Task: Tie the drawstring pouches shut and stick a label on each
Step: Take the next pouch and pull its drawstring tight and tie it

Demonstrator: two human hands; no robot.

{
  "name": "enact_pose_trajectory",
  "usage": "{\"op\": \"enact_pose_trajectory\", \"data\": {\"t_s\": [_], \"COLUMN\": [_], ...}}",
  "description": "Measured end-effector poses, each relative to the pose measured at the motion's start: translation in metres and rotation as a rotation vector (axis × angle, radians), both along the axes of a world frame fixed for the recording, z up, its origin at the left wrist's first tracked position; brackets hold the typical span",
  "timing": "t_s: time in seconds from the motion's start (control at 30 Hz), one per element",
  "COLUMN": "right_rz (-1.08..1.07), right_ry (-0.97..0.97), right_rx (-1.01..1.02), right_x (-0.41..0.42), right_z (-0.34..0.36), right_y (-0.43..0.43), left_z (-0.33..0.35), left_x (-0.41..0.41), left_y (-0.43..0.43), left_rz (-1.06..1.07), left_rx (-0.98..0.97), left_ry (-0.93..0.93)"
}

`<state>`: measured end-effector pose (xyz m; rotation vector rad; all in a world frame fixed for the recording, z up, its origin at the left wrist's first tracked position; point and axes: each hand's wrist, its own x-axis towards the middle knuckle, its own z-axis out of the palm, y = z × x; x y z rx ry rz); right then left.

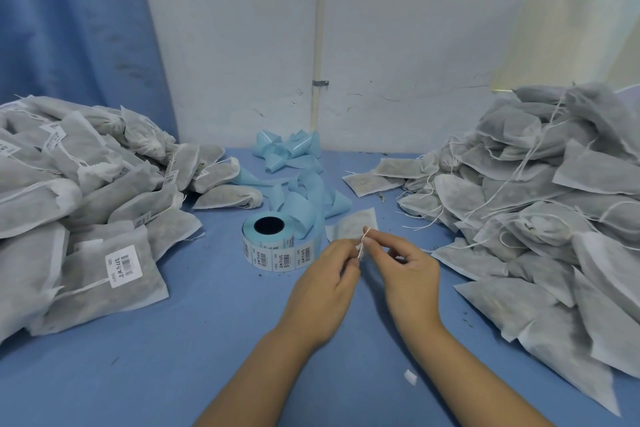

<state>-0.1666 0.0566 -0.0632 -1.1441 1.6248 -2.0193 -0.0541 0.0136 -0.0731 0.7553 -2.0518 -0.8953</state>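
Head view: two hands are seen at the middle of the blue table (pixel 166 357), raised close together. A white drawstring (pixel 361 248) is pinched between the thumb and forefinger of the right hand (pixel 410 270). Its lower end is pinched by the curled fingers of the left hand (pixel 327 276), whose fingertips are largely hidden behind its own knuckles. How the string is looped cannot be made out.

One pouch (pixel 353 224) is seen just beyond the hands, right of the label roll (pixel 273 244). Its near edge is covered by the fingers, and whether it is lifted or lies on the table cannot be told.

One roll is counted, standing on end, with barcode labels showing round its near side; the print is too small to be read. One loose blue backing strip (pixel 298 180) is trailed from it in curls toward the wall.

Two heaps are counted. The left pile (pixel 86 191) is made up of pouches bearing white labels and is cut off by the left edge of the frame. The right pile (pixel 540 191) shows loose strings and is cut off at the right edge. The pouches in each overlap too much to be counted.

One small white scrap (pixel 410 377) is seen on the table beside the right forearm.
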Motion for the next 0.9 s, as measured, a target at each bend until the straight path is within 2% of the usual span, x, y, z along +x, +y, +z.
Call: {"op": "enact_pose_trajectory", "data": {"t_s": [0.13,0.27,0.37,0.47,0.53,0.6,0.73,0.9], "right_rz": [0.053,0.08,0.076,0.035,0.011,0.011,0.101,0.125], "right_ry": [-0.058,0.071,0.25,0.44,0.479,0.406,0.088,-0.063], "right_rx": [0.013,0.1,0.147,0.176,0.196,0.214,0.175,0.152], "right_x": [0.001,0.003,0.005,0.007,0.008,0.01,0.013,0.012], "right_z": [0.005,0.003,0.001,-0.001,-0.003,-0.003,-0.002,0.0], "right_y": [-0.001,-0.001,0.0,0.0,0.0,0.0,-0.002,-0.003], "left_z": [0.003,0.005,0.005,0.003,0.003,0.004,0.005,0.006], "left_x": [0.001,0.0,0.0,0.002,0.002,0.001,-0.001,-0.001], "left_y": [-0.001,-0.003,-0.004,-0.001,0.002,0.003,-0.001,-0.003], "left_rz": [0.058,0.13,0.186,0.22,0.195,0.143,0.046,0.044], "left_rx": [0.179,0.276,0.262,0.154,0.104,0.162,0.378,0.386], "left_ry": [0.159,0.313,0.332,0.279,0.272,0.326,0.491,0.507]}}
